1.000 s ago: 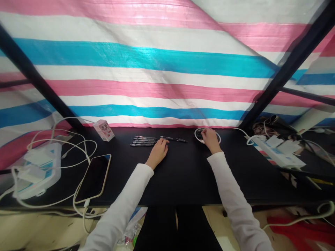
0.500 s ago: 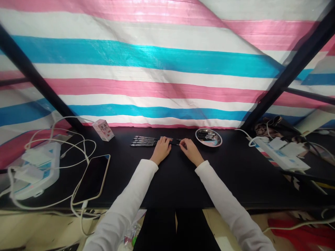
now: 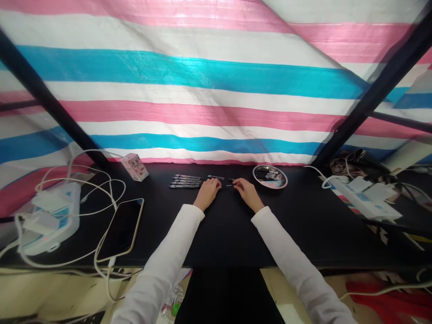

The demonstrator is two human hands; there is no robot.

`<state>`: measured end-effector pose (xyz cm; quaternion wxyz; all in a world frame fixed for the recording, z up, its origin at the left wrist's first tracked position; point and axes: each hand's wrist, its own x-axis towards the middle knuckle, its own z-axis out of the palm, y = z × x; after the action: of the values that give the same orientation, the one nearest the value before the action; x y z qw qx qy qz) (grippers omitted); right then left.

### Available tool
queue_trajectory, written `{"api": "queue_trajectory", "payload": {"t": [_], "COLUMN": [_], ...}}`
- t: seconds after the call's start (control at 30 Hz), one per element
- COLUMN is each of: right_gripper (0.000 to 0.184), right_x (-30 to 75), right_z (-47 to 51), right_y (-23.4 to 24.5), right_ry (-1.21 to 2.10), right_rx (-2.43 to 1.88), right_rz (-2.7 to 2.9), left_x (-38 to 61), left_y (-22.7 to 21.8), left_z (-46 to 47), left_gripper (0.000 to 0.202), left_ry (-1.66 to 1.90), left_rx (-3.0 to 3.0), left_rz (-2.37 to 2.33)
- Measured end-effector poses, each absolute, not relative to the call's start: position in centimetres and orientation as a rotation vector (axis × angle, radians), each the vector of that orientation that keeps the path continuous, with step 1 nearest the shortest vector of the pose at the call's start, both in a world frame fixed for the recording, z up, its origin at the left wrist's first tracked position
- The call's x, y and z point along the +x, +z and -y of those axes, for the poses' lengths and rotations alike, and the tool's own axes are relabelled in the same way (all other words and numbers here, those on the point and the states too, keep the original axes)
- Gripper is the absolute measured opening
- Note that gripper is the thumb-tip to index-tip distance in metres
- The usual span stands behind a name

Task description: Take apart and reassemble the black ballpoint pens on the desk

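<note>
My left hand [image 3: 208, 191] rests on the black table [image 3: 236, 225] with its fingers curled on a black pen [image 3: 222, 178] at the right end of a row of several black pens [image 3: 186, 181]. My right hand [image 3: 245, 191] is beside it, fingertips pinched on a small dark pen part close to the pen's tip. Both hands are almost touching. A small round metal dish [image 3: 270, 176] with dark small parts sits just right of my right hand.
A phone [image 3: 122, 228] lies at the left with white cables [image 3: 101, 189] around it and a white power strip [image 3: 47, 216] further left. A small pink box [image 3: 135, 166] stands behind. Another power strip [image 3: 364, 200] with plugs sits at the right. A striped tarp hangs behind the table.
My right hand left the metal dish and came left to the pen by my left hand. My left hand stayed by the row of pens.
</note>
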<state>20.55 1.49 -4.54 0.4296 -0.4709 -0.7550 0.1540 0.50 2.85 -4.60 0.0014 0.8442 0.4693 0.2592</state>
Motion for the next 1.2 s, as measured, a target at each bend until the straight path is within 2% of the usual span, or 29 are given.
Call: {"api": "queue_trajectory", "payload": {"t": [0.4,0.63,1.2], "right_gripper": [0.024,0.026,0.027], "right_x": [20.70,20.88,20.63], "right_z": [-2.12,-2.09,-1.57], "right_y": [-5.24,-5.18,-4.62], "right_ry": [0.451,0.428,0.435], "right_rx": [-1.212,-1.241,-1.229], "right_rz": [1.882,1.911,1.932], "left_x": [0.15,0.28,0.33], "left_y": [-5.40,-5.25,-4.80], "left_z": [-3.73,-3.62,-3.17], "left_gripper": [0.014,0.023,0.024], "left_ry": [1.001,0.926,0.907], "left_rx": [2.478,2.577,2.603], "left_rz": [-1.224,-1.258,-1.268]}}
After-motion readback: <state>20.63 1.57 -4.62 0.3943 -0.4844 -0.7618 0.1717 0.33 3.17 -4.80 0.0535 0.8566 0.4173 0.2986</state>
